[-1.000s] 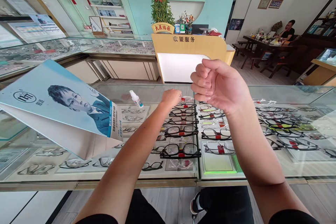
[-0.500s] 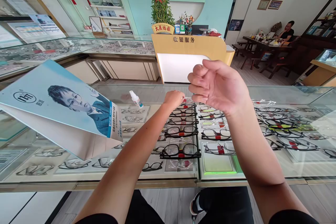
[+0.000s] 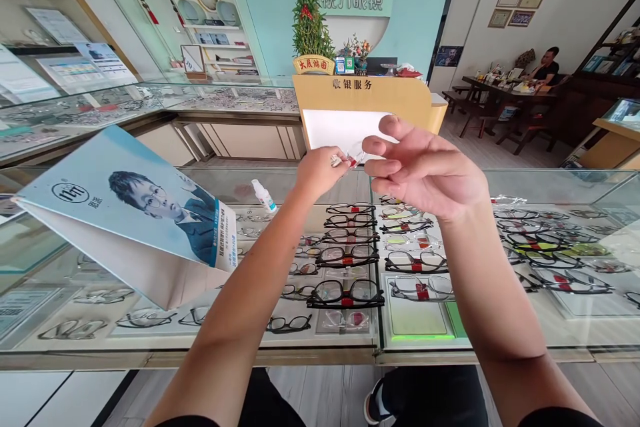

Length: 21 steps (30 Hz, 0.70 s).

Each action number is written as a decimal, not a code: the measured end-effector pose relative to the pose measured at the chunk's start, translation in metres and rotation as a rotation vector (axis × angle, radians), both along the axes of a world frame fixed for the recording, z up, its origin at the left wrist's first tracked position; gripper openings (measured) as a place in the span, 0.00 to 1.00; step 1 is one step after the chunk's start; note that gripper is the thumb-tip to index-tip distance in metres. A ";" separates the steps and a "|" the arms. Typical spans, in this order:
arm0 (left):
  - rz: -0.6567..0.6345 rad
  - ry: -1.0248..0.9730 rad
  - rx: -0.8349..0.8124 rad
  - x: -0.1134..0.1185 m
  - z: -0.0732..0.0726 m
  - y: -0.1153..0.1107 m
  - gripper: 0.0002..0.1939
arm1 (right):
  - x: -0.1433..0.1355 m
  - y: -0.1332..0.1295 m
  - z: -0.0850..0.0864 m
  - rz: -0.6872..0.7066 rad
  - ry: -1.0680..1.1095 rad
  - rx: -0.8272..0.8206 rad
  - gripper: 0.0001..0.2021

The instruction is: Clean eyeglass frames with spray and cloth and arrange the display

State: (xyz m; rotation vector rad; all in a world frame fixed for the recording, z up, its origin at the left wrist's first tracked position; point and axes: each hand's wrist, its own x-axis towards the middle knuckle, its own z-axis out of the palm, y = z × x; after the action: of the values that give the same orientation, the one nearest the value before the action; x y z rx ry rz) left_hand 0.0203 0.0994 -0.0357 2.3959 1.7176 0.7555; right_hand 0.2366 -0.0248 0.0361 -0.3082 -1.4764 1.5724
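My left hand (image 3: pixel 321 172) is closed on a pair of clear-framed eyeglasses (image 3: pixel 354 157) with a red tag, raised above the glass counter. Its fingers partly hide the frame. Close on the right, my right hand (image 3: pixel 425 170) is turned palm inward with its fingers bent and apart, near the edge of the clear frame; I see nothing held in it. Below my hands, a column of black-framed eyeglasses (image 3: pixel 346 293) with red tags lies on the counter. Beside it runs a second column with dark-framed eyeglasses (image 3: pixel 416 262).
A folded display card (image 3: pixel 150 200) stands on the counter at left, near a small white spray bottle (image 3: pixel 263 195). More eyeglasses (image 3: pixel 573 280) lie at right. Beyond the counter are a wooden cashier desk (image 3: pixel 370 95) and a seated person (image 3: pixel 546 68) at a table.
My left hand has risen off the row of eyeglasses with the clear pair. My right hand's fingers have spread from a loose curl. The view has tilted slightly up.
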 end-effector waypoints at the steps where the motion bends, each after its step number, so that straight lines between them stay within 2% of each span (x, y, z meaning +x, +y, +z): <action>1: -0.003 -0.077 0.062 -0.003 0.008 -0.005 0.15 | 0.001 0.000 0.001 0.007 0.012 0.001 0.19; 5: -0.095 -0.423 0.284 -0.013 0.035 -0.028 0.08 | 0.006 -0.001 0.003 -0.017 0.037 0.021 0.19; 10: -0.263 -0.702 0.358 -0.015 0.055 -0.064 0.09 | 0.010 -0.003 0.003 -0.079 0.028 0.015 0.16; 16: -0.455 -0.792 0.422 -0.003 0.066 -0.108 0.11 | 0.011 0.000 0.002 -0.039 0.081 -0.031 0.18; 21: -0.489 -0.793 0.344 0.001 0.069 -0.131 0.14 | 0.010 0.003 -0.001 -0.046 0.088 -0.002 0.17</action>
State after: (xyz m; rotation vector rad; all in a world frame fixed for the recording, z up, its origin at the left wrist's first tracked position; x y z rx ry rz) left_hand 0.0214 -0.0311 0.0336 2.0765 0.7083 1.6866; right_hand 0.2464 -0.0215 0.0352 -0.2693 -1.3910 1.5319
